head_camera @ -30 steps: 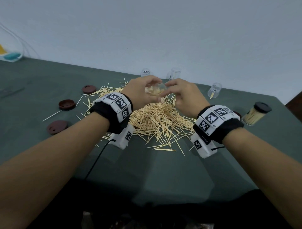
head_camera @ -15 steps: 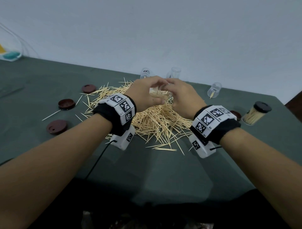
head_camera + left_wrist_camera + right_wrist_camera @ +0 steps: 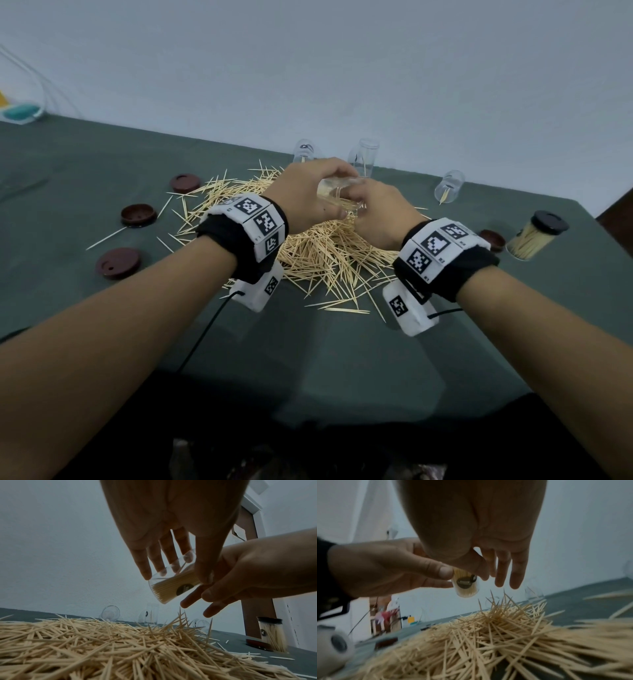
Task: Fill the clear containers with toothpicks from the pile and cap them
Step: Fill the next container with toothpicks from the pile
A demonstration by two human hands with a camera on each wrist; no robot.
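Note:
A big pile of toothpicks (image 3: 325,253) lies mid-table, also seen in the left wrist view (image 3: 120,649) and the right wrist view (image 3: 488,635). Just above its far side my left hand (image 3: 308,192) holds a clear container (image 3: 334,190) between fingers and thumb. The container (image 3: 173,584) is tilted, uncapped, and packed partway with toothpicks. My right hand (image 3: 373,209) meets it from the right. Its thumb and forefinger (image 3: 481,573) pinch the container (image 3: 467,586) near its upper end, while the other fingers hang straight. The mouth of the container is hidden behind the hands.
Three clear containers (image 3: 304,150) (image 3: 364,154) (image 3: 448,186) stand or lie behind the pile. A filled container with a dark cap (image 3: 536,240) stands at the right, a brown cap (image 3: 492,238) beside it. Three brown caps (image 3: 185,182) (image 3: 138,214) (image 3: 117,262) lie at the left.
Both hands have drawn closer together and shifted slightly away from me over the pile. The right hand's fingers now close on the container that the left hand keeps holding.

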